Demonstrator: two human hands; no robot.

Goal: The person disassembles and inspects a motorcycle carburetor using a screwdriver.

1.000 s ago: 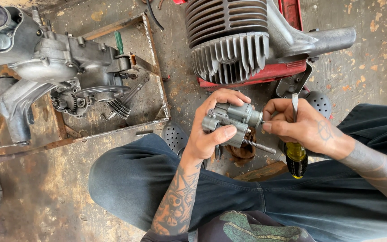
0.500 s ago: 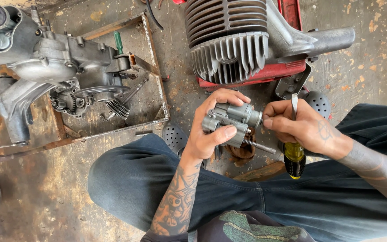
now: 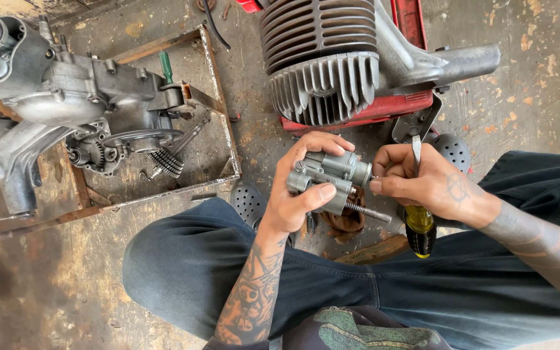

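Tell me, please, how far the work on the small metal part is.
Done: the engine case lies opened in the metal tray, gears exposed. In hand: the left hand grips a small grey metal assembly; the right hand holds a yellow-handled screwdriver beside it. Left: the assembly remains apart from the engine.
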